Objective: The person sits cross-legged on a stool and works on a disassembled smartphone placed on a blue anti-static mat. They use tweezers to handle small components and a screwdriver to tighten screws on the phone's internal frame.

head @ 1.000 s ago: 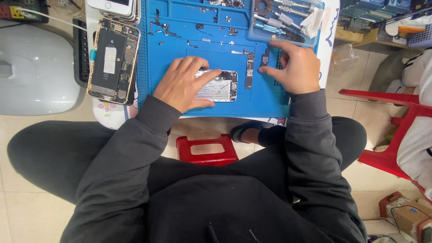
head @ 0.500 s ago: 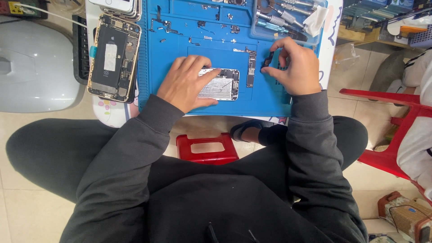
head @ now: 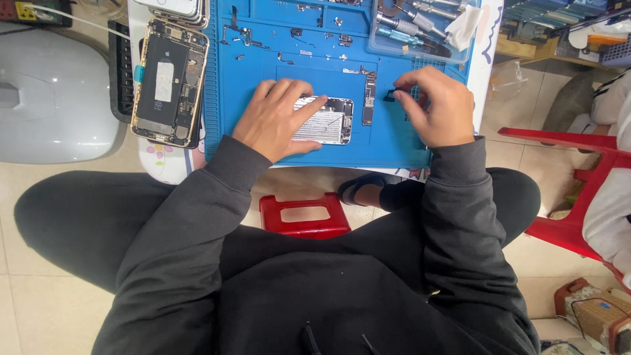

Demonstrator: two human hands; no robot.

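Left hand is down flat, fingers spread, pressing on the silver metal shield plate that lies at the centre of the blue repair mat. Over on the right of the mat, the right hand is curled, thumb and forefinger pinched on a small black part, held just above the mat surface. Between the two hands lies a narrow dark logic board, just beside the plate's right edge. An opened phone body, battery showing, sits at the upper left, off the mat's edge. A clear tray of screwdrivers rests at the top right. A red stool shows below the table edge.
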